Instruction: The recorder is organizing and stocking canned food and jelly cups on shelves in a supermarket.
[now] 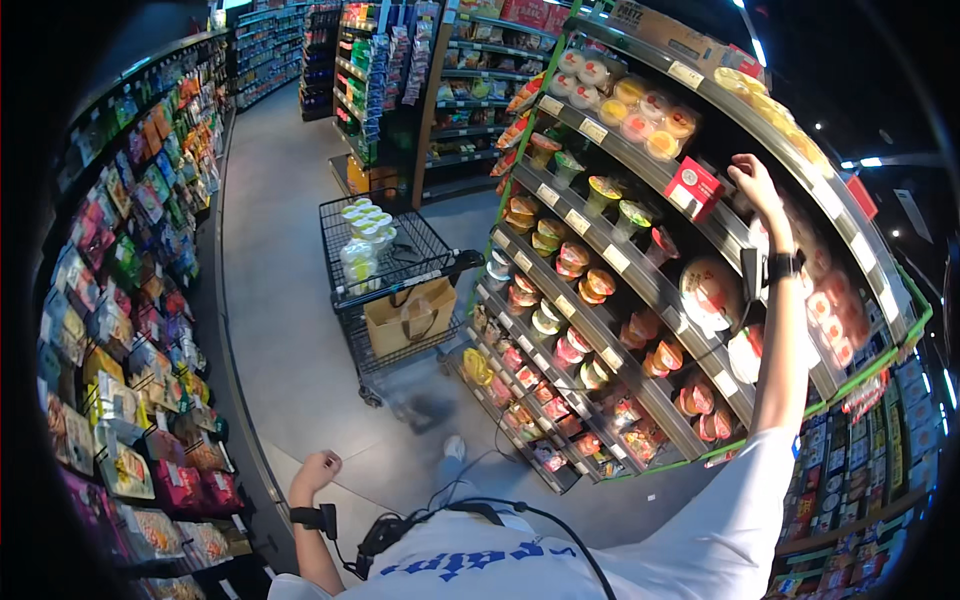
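My right hand [754,180] is raised to the upper part of the snack shelf [652,169], fingers bent, with nothing visible in it. Just left of it stands a red sign card [694,189]. Clear packs of white, yellow and pink lidded cups [637,112] sit further left on that upper tier. Below the forearm is a large round tub with a white lid [709,294]. My left hand [319,471] hangs low over the floor, loosely curled, near the bagged snacks on the left rack; it holds nothing that I can see. Both wrists wear black straps.
A black wire shopping cart [397,259] stands ahead, carrying packs of white cups [367,225] and, on its lower level, a brown paper bag [411,315]. The left rack [142,337] holds hanging snack bags. Grey aisle floor [270,225] runs between. A thin cable [480,461] hangs before me.
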`<state>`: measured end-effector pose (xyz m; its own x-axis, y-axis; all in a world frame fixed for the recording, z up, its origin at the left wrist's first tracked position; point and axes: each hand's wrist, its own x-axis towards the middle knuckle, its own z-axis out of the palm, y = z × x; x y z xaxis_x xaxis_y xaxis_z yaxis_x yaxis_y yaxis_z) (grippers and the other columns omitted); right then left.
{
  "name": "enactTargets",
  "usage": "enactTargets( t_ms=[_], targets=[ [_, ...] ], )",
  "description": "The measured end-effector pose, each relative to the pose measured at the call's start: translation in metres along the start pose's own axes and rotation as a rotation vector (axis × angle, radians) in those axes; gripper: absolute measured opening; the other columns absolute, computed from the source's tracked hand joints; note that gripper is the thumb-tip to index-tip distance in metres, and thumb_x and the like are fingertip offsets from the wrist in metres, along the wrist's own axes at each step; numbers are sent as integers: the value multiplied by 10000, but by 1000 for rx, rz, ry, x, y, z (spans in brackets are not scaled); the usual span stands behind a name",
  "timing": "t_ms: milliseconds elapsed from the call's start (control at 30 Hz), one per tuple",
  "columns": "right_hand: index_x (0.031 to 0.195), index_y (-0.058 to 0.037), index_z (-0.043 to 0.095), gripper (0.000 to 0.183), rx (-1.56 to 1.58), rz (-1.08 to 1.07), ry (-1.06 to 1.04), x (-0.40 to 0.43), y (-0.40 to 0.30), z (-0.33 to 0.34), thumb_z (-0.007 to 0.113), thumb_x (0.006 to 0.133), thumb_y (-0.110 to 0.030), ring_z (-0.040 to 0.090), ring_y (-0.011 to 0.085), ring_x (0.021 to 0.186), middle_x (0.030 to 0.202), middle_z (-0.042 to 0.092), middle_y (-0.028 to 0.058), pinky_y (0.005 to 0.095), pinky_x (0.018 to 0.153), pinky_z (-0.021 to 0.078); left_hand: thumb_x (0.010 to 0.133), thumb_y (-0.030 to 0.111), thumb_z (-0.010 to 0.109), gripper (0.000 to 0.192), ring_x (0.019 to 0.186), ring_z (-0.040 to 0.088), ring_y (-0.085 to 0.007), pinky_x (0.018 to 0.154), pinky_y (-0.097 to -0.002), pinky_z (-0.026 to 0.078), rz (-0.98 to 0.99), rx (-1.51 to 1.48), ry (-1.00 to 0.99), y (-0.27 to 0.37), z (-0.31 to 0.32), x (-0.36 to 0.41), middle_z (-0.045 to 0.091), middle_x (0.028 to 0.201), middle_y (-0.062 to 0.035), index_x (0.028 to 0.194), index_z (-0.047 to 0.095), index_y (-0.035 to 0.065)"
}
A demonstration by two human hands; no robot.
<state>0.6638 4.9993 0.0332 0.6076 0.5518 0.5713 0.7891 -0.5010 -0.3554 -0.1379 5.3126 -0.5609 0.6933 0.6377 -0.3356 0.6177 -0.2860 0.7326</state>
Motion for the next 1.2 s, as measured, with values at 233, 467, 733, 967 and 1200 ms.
enactTargets(
  t_ms=[233, 467, 733, 967, 1200],
  targets=[
    [1638, -84, 253, 962, -548, 79, -423, 100, 42, 20, 761, 860, -330, 411, 372, 1480, 1591, 414, 277, 391, 1186, 370, 956, 180, 630, 240, 767, 686, -181, 718, -340, 551, -65, -131, 194, 47, -28, 125, 719, 845, -114, 1027, 701, -38],
    [1648, -190, 271, 1317, -967, 111, -526, 121, 52, 27, 901, 512, -408, 263, 430, 1542, 1652, 301, 263, 497, 1257, 243, 984, 147, 624, 189, 726, 647, -167, 693, -333, 531, 43, -81, 242, 105, -42, 223, 686, 790, -90, 1004, 694, -28],
    [1539, -64, 437, 912, -410, 165, -633, 131, 95, 54, 766, 689, -116, 646, 212, 850, 1055, 693, 143, 348, 703, 549, 947, 145, 647, 188, 726, 694, -269, 712, -382, 551, 80, -41, 282, 158, -70, 262, 716, 819, -177, 1025, 689, -21],
    [1453, -26, 520, 671, -193, 44, -503, 134, 82, 35, 744, 862, -250, 632, 222, 1079, 1234, 680, 147, 362, 977, 505, 932, 111, 659, 150, 752, 706, -286, 715, -399, 554, 71, -74, 337, 132, -82, 263, 714, 838, -194, 989, 696, -23],
    [1473, -3, 508, 574, -471, 57, -284, 101, 89, 19, 658, 998, -287, 582, 288, 1284, 1375, 639, 191, 360, 1108, 429, 939, 95, 653, 137, 745, 697, -282, 718, -392, 551, 49, -19, 307, 147, -107, 265, 712, 833, -182, 1000, 696, -19]
  ],
)
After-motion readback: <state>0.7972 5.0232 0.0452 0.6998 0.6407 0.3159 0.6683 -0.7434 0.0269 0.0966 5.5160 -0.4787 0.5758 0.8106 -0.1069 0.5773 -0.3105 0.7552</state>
